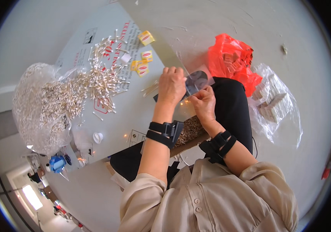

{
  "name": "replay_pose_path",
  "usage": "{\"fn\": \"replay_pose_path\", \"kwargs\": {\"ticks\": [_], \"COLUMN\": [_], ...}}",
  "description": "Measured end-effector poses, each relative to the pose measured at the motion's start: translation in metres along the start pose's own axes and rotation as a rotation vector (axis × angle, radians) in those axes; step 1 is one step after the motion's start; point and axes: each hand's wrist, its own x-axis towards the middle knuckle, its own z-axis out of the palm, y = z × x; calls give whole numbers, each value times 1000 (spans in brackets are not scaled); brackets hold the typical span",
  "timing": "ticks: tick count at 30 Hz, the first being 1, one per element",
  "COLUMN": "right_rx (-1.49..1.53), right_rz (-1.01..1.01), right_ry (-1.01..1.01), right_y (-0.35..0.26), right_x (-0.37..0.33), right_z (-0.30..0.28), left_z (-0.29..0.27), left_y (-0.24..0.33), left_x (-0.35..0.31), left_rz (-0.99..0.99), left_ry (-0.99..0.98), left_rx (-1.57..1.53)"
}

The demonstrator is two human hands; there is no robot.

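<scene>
A small clear plastic bag (197,78) with a dark round print is stretched between my two hands, above my thigh. My left hand (172,86) is closed at the bag's left side, its fingers curled with the knuckles up. Lower down, my right hand (204,103) pinches the bag's near edge between thumb and fingers. A few loose cotton swabs (150,88) lie on the table just left of my left hand. Farther left spreads a big pile of cotton swabs (105,79), spilling from a large clear bag (30,112).
Yellow packets (142,69) lie beyond my left hand on the grey printed table (134,110). A white cap (98,137) is near the table's front. Right of my leg are a red plastic bag (231,58) and a clear bag of white bundles (275,102). A cardboard box (191,142) holds brown bits.
</scene>
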Motion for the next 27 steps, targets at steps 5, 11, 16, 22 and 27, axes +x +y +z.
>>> {"fn": "replay_pose_path", "kwargs": {"ticks": [5, 11, 16, 22, 27], "right_rx": [247, 317, 6, -185, -347], "right_rz": [-66, -37, -344, -546, -776], "right_ry": [142, 100, -343, -366, -408], "right_y": [10, -26, -55, -70, -76], "right_x": [-3, -5, -8, 21, 40], "right_z": [0, -20, -6, 34, 65], "left_z": [3, -9, -34, -57, -72], "left_y": [-10, -44, -125, -201, -189], "left_x": [-16, -80, -145, -182, -152], "left_rz": [-14, -168, -607, -903, -1039], "left_ry": [124, 449, 730, 678, 488], "left_rx": [-38, -201, 154, -157, 124]}}
